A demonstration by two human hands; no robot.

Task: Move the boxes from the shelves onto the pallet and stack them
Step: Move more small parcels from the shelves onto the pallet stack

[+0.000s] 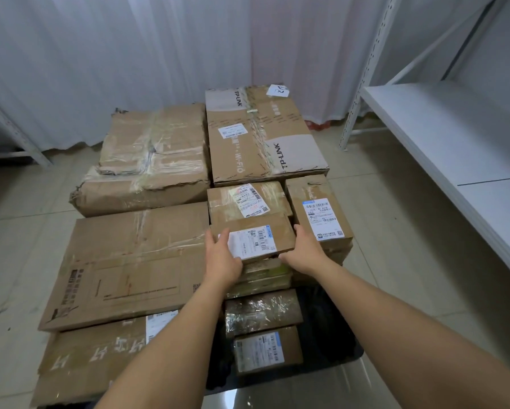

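A small brown box with a white label [252,239] lies on top of a stack of small parcels in the middle of the dark pallet [327,335]. My left hand [221,255] grips its left side and near corner, thumb on top. My right hand [302,249] holds its right side, fingers curled round the edge. Around it lie a TP-LINK box [262,134] at the back, a crumpled taped box [150,160] at the back left, a wide flat box [126,264] to the left and a labelled box [318,214] to the right.
A white metal shelf [442,137] stands on the right, its board bare. Another shelf frame leg [14,134] is at the far left. White curtains hang behind the pallet. Two small parcels [265,335] lie near me on the pallet. Tiled floor surrounds it.
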